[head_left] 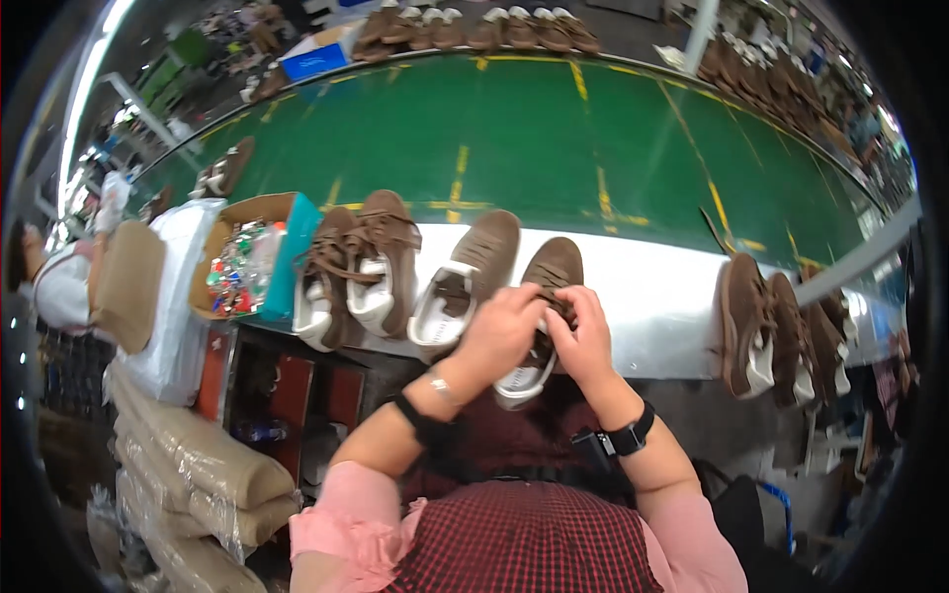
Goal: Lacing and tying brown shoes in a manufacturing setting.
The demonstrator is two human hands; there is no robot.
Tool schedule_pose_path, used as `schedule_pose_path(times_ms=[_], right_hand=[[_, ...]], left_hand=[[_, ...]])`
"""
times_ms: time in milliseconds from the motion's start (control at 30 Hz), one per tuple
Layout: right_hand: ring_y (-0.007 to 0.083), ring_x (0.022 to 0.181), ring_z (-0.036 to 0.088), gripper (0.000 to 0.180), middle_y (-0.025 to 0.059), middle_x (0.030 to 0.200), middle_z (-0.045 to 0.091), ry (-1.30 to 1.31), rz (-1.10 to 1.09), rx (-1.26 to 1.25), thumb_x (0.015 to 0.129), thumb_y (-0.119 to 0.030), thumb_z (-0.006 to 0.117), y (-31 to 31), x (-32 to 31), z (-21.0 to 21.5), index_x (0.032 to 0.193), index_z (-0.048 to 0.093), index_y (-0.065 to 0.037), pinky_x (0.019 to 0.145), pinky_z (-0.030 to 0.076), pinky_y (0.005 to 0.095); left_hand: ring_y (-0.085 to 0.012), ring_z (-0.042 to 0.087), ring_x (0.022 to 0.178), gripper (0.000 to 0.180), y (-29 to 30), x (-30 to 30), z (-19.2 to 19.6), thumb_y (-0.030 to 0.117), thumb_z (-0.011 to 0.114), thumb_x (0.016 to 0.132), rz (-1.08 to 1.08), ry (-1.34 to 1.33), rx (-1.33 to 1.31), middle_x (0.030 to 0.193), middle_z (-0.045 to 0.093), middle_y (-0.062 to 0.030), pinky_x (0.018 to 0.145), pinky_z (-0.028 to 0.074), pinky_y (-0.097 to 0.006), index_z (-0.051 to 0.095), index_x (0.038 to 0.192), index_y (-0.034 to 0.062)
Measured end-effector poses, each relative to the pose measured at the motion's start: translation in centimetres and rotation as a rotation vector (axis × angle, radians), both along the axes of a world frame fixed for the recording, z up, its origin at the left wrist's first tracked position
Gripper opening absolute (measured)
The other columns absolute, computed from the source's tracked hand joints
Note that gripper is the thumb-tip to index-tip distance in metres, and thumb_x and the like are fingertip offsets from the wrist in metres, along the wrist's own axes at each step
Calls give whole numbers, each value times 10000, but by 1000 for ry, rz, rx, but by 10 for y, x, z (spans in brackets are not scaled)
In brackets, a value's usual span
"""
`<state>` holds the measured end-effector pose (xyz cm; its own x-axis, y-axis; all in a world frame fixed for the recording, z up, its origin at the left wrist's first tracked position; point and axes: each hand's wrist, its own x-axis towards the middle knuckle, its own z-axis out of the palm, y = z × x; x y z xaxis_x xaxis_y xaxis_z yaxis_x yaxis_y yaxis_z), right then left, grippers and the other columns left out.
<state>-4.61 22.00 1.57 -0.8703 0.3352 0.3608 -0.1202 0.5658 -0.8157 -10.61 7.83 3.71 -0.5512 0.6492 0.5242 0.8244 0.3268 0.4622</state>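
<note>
A brown suede sneaker [555,259] with a white heel rests on the white ledge in front of me, toe pointing away. Both my hands meet over its lacing. My left hand [506,328] has its fingers closed at the brown shoelace [547,282]. From the other side, my right hand [585,334] pinches at the same lace with thumb and bent fingers. The fingers partly cover the lace and the tongue. Just left of it stands a matching sneaker [484,252], untouched, its laces threaded and the pale insole showing.
Farther left stand a laced brown pair [381,262] and a box of small colourful pieces [247,262]. More brown shoes [748,321] line the ledge at right. Beyond runs a green conveyor belt [534,138] with yellow lines. Plastic-wrapped bundles [198,474] are stacked lower left. Another person [69,287] is at far left.
</note>
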Motion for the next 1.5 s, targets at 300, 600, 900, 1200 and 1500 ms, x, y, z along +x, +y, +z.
schedule_pose_path(times_ms=[300, 600, 900, 1200, 1500], right_hand=[[355, 954, 541, 322, 141, 1143, 549, -55, 9, 468, 733, 22, 557, -15, 6, 20, 1041, 562, -71, 808, 457, 412], [398, 1130, 449, 622, 202, 1218, 489, -169, -41, 213, 646, 9, 599, -7, -11, 5, 1246, 438, -32, 972, 366, 433], [380, 1067, 468, 528, 195, 1166, 537, -214, -158, 242, 706, 12, 559, -4, -13, -21, 1226, 469, -12, 949, 367, 437], [377, 1059, 478, 490, 190, 1156, 553, -158, -252, 276, 722, 1, 561, -13, -25, -30, 1207, 500, -14, 936, 382, 428], [382, 991, 507, 454, 196, 1077, 584, -129, -321, 228, 720, 11, 578, -6, -18, -36, 1170, 527, -23, 884, 406, 436]], left_hand=[[-322, 545, 945, 249, 6, 1, -24, -50, 545, 672, 161, -164, 339, 987, 602, -124, 838, 455, -376, 617, 895, 34], [-316, 526, 952, 232, 22, -4, -36, -13, 562, 665, 261, -123, 458, 978, 576, -110, 856, 431, -388, 593, 888, 43], [-341, 494, 1000, 247, 25, -4, -39, -11, 548, 676, 202, -190, 475, 1029, 554, -136, 892, 411, -409, 570, 920, 25], [-343, 495, 964, 244, 16, -20, -38, -27, 531, 674, 158, -180, 460, 999, 556, -137, 875, 413, -409, 570, 908, 27], [-350, 490, 999, 275, 22, -14, -43, -28, 534, 673, 106, -158, 479, 1020, 553, -137, 891, 405, -413, 562, 941, 28]])
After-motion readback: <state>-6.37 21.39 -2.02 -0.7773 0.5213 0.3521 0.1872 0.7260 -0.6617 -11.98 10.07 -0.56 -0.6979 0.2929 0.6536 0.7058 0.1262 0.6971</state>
